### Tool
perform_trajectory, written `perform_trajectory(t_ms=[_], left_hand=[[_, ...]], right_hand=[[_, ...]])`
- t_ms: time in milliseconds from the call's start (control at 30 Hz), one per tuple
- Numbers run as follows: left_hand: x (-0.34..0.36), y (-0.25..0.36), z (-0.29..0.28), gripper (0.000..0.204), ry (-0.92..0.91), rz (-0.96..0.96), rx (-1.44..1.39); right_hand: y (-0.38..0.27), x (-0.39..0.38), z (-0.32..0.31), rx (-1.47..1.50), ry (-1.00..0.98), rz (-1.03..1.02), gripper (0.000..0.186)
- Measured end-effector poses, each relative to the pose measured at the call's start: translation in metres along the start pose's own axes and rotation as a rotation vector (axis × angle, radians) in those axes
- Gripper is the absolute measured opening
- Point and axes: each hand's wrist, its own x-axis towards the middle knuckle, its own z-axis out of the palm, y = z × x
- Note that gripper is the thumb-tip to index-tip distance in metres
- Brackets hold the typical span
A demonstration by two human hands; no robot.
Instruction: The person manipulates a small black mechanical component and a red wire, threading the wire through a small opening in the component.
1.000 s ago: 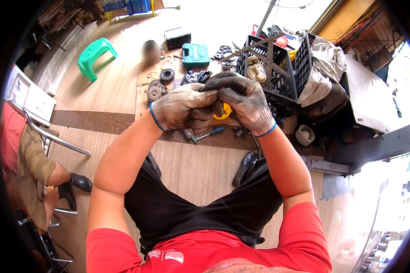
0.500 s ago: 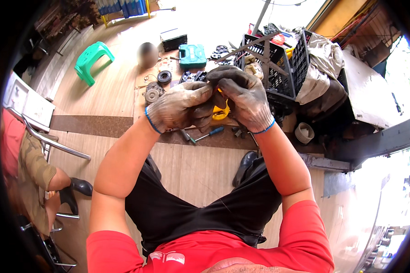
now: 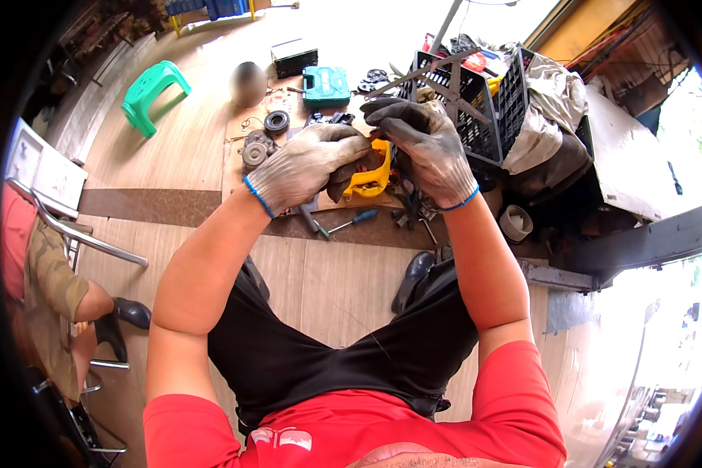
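Observation:
Both my hands are raised in front of me in stained white-and-grey work gloves with blue cuffs. My left hand (image 3: 310, 161) is closed, its fingers curled and its thumb pointing toward the other hand. Beside it my right hand (image 3: 430, 150) is closed too, thumb and fingers bent together. A small dark reddish piece (image 3: 377, 135) shows between the fingertips; its kind is too small to tell. Beneath the hands lies a yellow plastic housing (image 3: 372, 181) with reddish-brown parts inside. Nearer to me are a blue-handled screwdriver (image 3: 364, 216) and a tool with a green end (image 3: 317, 225), partly behind my left wrist.
Beyond lie a teal tool case (image 3: 326, 87), a black box (image 3: 295, 58) and a round black part (image 3: 276, 122). Black crates (image 3: 476, 129) and a small white basket (image 3: 516, 224) stand right. A green stool (image 3: 154, 92) and a seated person (image 3: 58, 273) are left.
My hands have drawn slightly apart, exposing more of the yellow housing. My right fingers have lifted a little. The whole view has shifted slightly.

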Motion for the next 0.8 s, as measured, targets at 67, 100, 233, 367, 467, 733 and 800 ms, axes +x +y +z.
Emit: perform_trajectory(t_ms=[67, 100, 233, 367, 467, 733, 800], left_hand=[[-0.001, 0.002, 0.004, 0.029, 0.062, 0.019, 0.007], [0.0, 0.001, 0.002, 0.03, 0.064, 0.029, 0.02], [0.001, 0.003, -0.004, 0.034, 0.095, 0.016, 0.156], [0.007, -0.004, -0.007, 0.033, 0.036, 0.265, 0.695], [0.004, -0.008, -0.006, 0.023, -0.054, 0.386, 0.976], [0.001, -0.018, -0.011, 0.015, 0.053, 0.751, 0.854], [-0.003, -0.014, -0.009, 0.015, 0.168, 0.703, 0.778]], right_hand=[[-0.001, -0.002, 0.003, -0.128, 0.085, -0.119, 0.014], [0.0, -0.001, 0.002, -0.225, 0.098, -0.223, 0.014], [-0.009, 0.0, -0.002, -0.788, 0.117, -0.582, 0.015], [-0.018, -0.002, -0.001, -1.017, 0.001, -0.619, 0.017], [-0.018, -0.004, -0.004, -0.821, -0.099, -0.365, 0.013], [0.005, -0.008, 0.0, 0.298, 0.094, 0.341, 0.02], [0.007, -0.009, 0.004, 0.374, 0.17, 0.25, 0.019]])
